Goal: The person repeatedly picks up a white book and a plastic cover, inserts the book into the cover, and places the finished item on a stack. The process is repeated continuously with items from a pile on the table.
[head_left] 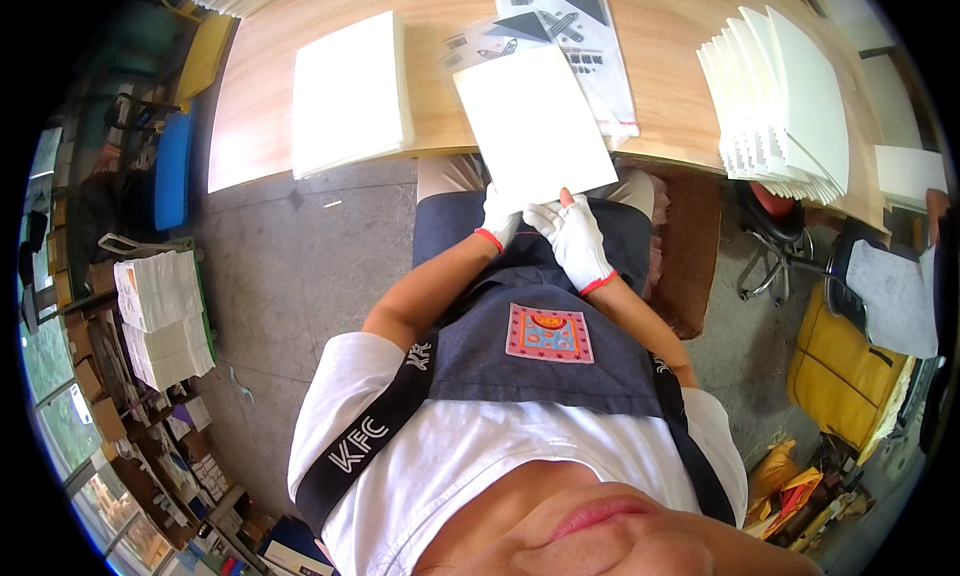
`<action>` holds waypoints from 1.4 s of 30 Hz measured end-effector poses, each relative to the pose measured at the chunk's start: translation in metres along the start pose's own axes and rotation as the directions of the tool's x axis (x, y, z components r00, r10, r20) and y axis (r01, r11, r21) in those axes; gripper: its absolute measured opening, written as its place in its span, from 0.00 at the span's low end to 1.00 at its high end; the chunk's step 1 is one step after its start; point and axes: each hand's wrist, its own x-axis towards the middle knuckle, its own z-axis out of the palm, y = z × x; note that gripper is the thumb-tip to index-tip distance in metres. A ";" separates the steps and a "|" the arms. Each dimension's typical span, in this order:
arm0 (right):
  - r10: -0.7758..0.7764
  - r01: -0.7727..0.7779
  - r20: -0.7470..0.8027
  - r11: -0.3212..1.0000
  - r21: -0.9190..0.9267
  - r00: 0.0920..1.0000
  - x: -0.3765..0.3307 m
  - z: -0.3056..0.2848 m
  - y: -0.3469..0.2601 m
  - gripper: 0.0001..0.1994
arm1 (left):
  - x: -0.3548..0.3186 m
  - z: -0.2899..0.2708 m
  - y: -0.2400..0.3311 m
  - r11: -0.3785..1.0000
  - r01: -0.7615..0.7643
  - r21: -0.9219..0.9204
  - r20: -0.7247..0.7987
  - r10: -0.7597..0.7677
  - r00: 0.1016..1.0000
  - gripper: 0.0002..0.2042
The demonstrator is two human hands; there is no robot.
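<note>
At the table (255, 96), gloved hands (501, 219) (578, 243) hold white paper (537, 121).

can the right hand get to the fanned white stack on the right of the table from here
Probably yes: the right hand is at the lower edge of the white sheet, but nothing visible blocks the near side of the fanned stack.

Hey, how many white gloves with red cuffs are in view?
2. One glove is on the left hand, by the near edge of the white pad; the other is on the right hand, at that same edge. Others could be hidden elsewhere.
</note>
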 end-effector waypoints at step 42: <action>-0.466 0.456 0.123 0.884 0.098 0.876 0.036 -0.125 -0.173 0.06 | -0.044 -0.086 0.117 0.966 0.183 0.183 0.038 -0.193 0.981 0.09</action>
